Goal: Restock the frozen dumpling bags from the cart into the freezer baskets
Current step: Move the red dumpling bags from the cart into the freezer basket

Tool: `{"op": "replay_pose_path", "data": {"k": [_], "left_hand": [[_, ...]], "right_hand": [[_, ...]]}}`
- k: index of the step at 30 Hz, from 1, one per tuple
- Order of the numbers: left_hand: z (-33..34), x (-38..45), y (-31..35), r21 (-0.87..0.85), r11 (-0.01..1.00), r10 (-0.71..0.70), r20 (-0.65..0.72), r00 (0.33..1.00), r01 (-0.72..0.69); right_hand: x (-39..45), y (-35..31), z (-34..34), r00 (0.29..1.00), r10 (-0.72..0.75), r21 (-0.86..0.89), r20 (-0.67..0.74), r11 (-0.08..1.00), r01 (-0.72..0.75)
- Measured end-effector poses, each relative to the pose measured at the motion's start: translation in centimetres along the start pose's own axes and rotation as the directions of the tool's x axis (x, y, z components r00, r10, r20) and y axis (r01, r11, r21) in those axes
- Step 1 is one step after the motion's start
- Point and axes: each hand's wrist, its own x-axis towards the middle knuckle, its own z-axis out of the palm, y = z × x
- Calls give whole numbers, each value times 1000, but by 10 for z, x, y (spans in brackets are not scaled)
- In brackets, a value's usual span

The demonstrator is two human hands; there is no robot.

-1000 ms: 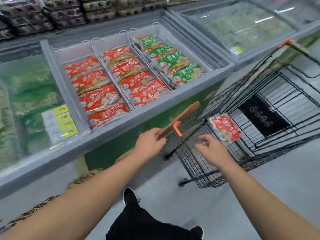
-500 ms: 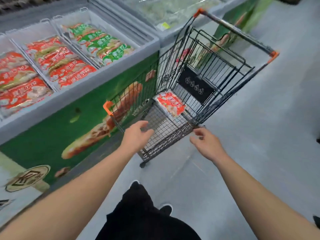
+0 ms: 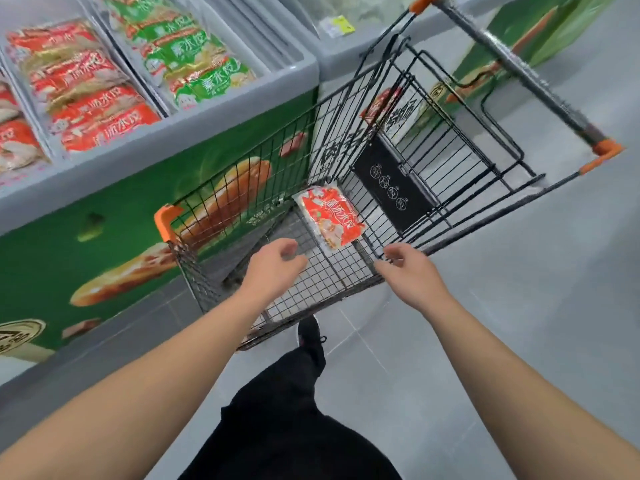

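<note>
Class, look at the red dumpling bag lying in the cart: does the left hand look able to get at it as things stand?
Probably yes. The left hand hovers open over the cart, whose top is uncovered, and the red dumpling bag lies alone on the wire floor just beyond its fingers, with nothing on top of it.

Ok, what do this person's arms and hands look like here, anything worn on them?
Both forearms are bare, with no sleeves in view. The left hand and right hand wear no gloves; no watch, ring or wristband is visible.
</note>
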Motion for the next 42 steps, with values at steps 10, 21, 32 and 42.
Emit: {"op": "replay_pose_path", "data": {"k": [10,21,32,42], "left_hand": [[30,121,28,-77,965,-250,21,968,251],[97,226,6,-206,833,-520,30,854,514],[195,356,-61,-94,738,-671,-5,741,668],[226,387,-89,154,769,-574,-260,776,620]], "right_hand": [[155,-16,-4,956,48,-173,288,985,3],[287,21,53,839,204,-272,504,960,-70],[404,106,122,742,396,-324,541,912,-251],[419,153,169,651,519,-208,554,843,-496]]}}
